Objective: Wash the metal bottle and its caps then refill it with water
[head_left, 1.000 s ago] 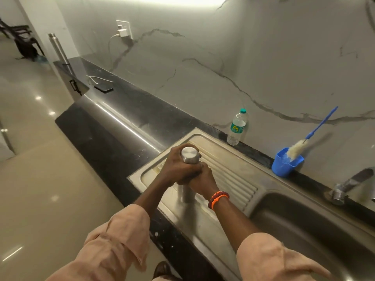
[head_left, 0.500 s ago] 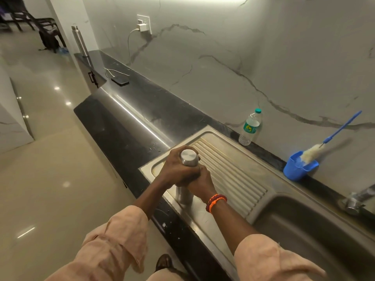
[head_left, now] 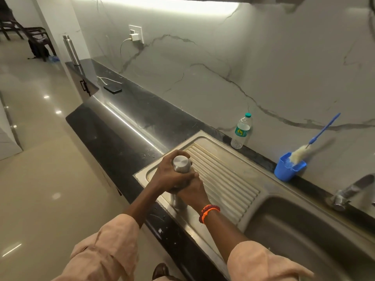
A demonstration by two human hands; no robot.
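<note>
On the drainboard (head_left: 223, 179), left hand (head_left: 168, 175) and right hand (head_left: 192, 191) both clamped around upright metal bottle (head_left: 181, 164)

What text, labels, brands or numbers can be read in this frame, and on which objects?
None can be read.
Plastic water bottle: green label with a yellow logo, lettering too small and blurred to read.
Metal bottle in the hands: no visible marking.
Blue cup, bottle brush, phone: no print visible.

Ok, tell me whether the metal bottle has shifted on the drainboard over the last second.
No. The metal bottle stands at the same spot near the front left corner of the drainboard, left of its ridges; only the camera has moved.
</note>
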